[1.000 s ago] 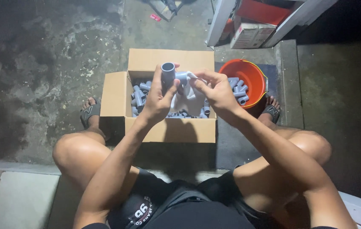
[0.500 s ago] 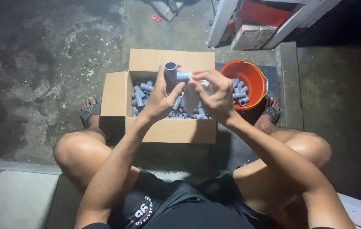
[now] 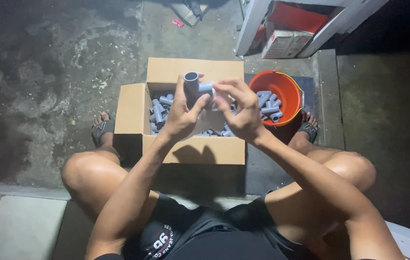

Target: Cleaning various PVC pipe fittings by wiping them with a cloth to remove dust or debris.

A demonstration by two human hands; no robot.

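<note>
The left hand [image 3: 180,118] holds a grey plastic pipe fitting [image 3: 193,88] upright above the open brown cardboard box [image 3: 193,149], its fingers clamped round the lower body of the piece. The fitting is a short, thick-walled tube of dull blue-grey plastic; its round open mouth faces up toward the camera, and a second short branch juts sideways toward 3 o'clock, giving it a tee or elbow form, though which of the two I cannot tell. The right hand [image 3: 241,113] meets that side branch from 3 o'clock, its fingers [image 3: 224,86] curled together over the branch end and touching it.

Directly beneath both hands, the box holds a loose heap of similar short grey pipe pieces [image 3: 159,107]; its flaps stand open at 9 and 12 o'clock. Just beside the box, at 3 o'clock from it, stands a round orange plastic bucket [image 3: 282,84] with more grey pieces [image 3: 268,103] inside. The person sits with knees spread around the box on a dark concrete floor [image 3: 46,58], a sandalled foot [image 3: 103,127] at 9 o'clock of the box and another [image 3: 307,130] below the bucket.
</note>
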